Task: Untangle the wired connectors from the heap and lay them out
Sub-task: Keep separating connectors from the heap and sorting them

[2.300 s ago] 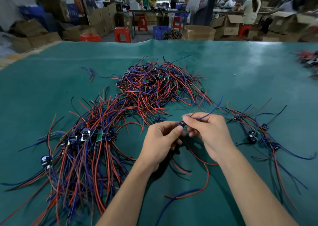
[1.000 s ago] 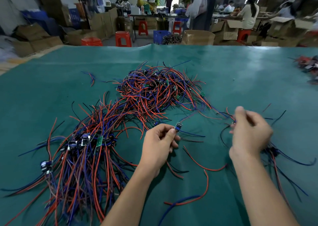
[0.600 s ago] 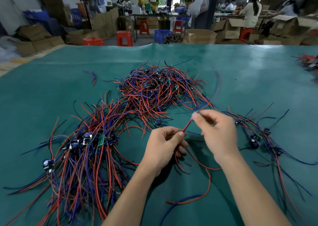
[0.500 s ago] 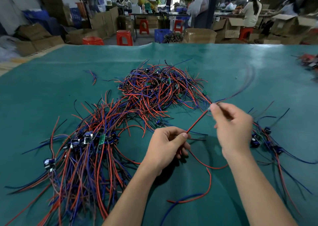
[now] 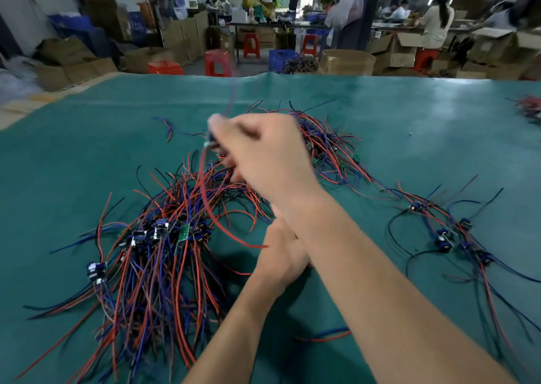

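Nearest the camera, two bare forearms are seen crossing over the green bench (image 5: 424, 126). The left hand (image 5: 282, 259) lies low by the bench, its fingers hidden under the right forearm, so whether it grips anything cannot be told. The right hand (image 5: 263, 155) is raised and reaches across to the left, blurred; its fingers are curled round a small dark connector (image 5: 212, 143), from which a red wire (image 5: 210, 205) hangs down in a curve and another streaks upward.

To the left, a laid-out bundle (image 5: 152, 255) of red, blue and black wires is spread, its connectors lined up near its upper end. To the right, a smaller group (image 5: 445, 231) of connectors with trailing wires lies well apart from it. A loose red and blue wire (image 5: 325, 335) lies between the forearms.

Behind the raised hand, the tangled heap (image 5: 325, 146) is partly covered by that hand. Another red pile (image 5: 531, 110) is cut off at the bench's far right edge.

Beyond the bench, cardboard boxes (image 5: 348, 62), red stools (image 5: 218, 62), a blue crate (image 5: 282, 59) and seated workers (image 5: 437, 22) are seen.
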`<state>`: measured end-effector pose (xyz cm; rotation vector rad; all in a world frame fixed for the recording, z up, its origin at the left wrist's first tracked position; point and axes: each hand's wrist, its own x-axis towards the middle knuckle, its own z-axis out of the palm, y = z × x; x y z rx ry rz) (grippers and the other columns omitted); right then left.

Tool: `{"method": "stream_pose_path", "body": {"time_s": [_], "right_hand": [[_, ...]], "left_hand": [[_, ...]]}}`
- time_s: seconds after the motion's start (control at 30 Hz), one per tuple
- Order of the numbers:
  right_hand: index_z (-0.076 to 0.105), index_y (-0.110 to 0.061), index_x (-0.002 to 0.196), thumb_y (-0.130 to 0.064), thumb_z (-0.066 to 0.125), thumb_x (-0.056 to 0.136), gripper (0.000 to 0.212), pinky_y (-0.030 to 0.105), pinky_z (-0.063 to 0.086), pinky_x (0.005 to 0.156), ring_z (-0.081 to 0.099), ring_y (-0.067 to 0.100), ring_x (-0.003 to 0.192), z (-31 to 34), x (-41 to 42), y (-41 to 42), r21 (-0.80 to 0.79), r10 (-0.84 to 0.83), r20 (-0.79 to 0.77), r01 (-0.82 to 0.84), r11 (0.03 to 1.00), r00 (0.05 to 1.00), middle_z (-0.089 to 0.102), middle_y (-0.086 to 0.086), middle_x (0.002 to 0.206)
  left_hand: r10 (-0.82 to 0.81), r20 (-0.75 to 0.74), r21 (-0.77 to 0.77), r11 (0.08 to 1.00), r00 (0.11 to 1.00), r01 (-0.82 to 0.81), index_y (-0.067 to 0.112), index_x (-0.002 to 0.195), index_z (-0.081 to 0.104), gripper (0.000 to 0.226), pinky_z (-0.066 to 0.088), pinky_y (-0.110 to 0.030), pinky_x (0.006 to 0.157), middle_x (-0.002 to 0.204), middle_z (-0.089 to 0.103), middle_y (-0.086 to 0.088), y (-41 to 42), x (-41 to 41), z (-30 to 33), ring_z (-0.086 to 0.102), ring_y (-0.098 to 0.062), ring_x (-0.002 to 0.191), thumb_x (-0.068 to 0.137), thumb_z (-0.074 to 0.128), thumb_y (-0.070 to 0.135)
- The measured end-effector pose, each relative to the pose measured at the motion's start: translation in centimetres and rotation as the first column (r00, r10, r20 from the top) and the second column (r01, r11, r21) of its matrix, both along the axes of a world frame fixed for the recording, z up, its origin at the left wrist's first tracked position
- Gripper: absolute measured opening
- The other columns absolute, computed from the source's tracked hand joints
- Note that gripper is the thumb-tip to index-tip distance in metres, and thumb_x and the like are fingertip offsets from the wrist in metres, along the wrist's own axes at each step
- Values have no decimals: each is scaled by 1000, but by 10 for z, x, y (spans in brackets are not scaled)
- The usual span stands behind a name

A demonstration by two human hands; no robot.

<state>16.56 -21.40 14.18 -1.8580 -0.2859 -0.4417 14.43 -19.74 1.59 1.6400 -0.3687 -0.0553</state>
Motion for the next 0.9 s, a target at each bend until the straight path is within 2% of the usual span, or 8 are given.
{"method": "stream_pose_path", "body": {"time_s": [0.07, 0.13, 0.27, 0.4, 0.5, 0.63, 0.73, 0.9], "right_hand": [[77, -12, 84, -43, 65, 95, 35, 38, 56, 77, 67, 25, 72, -7, 14, 10, -313, 58, -102, -87, 946, 993, 68, 6, 68], [76, -15, 80, -36, 65, 94, 27, 32, 54, 81, 66, 25, 77, -18, 30, -4, -537, 5, -145, -83, 840, 989, 70, 2, 72], [68, -28, 66, -20, 72, 83, 19, 34, 56, 85, 70, 26, 87, -52, 45, -56, -687, -203, -267, -38, 726, 942, 76, 1, 88], [77, -27, 75, -33, 87, 74, 11, 22, 42, 60, 62, 5, 71, -72, 46, -85, -597, -164, -407, -126, 792, 899, 69, -11, 72], [81, -25, 81, -29, 89, 74, 12, 14, 38, 54, 61, 4, 68, -72, 53, -89, -625, -137, -412, -170, 762, 901, 68, -13, 70], [78, -24, 85, -25, 84, 81, 7, 18, 40, 61, 60, 10, 74, -74, 56, -93, -710, -113, -362, -195, 677, 925, 63, -15, 73], [73, -26, 83, -26, 81, 84, 8, 24, 43, 72, 65, 13, 81, -70, 48, -110, -694, -187, -298, -78, 715, 936, 67, -13, 77], [70, -10, 80, -14, 79, 85, 11, 25, 45, 54, 59, 11, 55, -47, 11, -147, -177, -153, -371, 93, 980, 916, 76, 9, 76]], "left_hand": [[5, -5, -25, 1000, 1000, -5, 8, 81, 71, 22, 54, -38, 76, 85, 71, -11, 2, -1, 0, 60, -12, 83, 72, 53, 15], [45, -51, -10, 999, 998, -45, 17, 71, 69, 17, 51, -31, 61, 68, 68, -2, 2, 1, -1, 58, -8, 65, 74, 53, 10], [94, -152, -23, 995, 984, -99, 12, 72, 59, 17, 39, -22, 42, 55, 62, 3, -3, 6, -3, 50, -10, 43, 83, 49, 4], [114, -137, 72, 992, 984, -105, 14, 69, 59, 17, 44, -29, 49, 66, 69, -9, -3, 8, -6, 53, -19, 45, 68, 42, 16], [113, -134, 83, 991, 985, -102, 15, 59, 60, 18, 41, -24, 44, 61, 68, -11, -2, 8, -5, 51, -18, 40, 64, 42, 15], [107, -175, 26, 994, 979, -104, 11, 58, 55, 16, 38, -21, 42, 60, 67, -9, -1, 7, -4, 48, -19, 39, 69, 45, 5], [116, -188, 0, 993, 975, -118, 10, 61, 55, 25, 38, -21, 41, 58, 66, -6, -1, 6, -3, 48, -17, 39, 78, 44, -5], [79, -202, -75, 993, 976, -96, 7, 75, 57, 22, 41, -23, 40, 66, 67, -7, -2, 6, -3, 53, -14, 45, 86, 43, -7]]}}
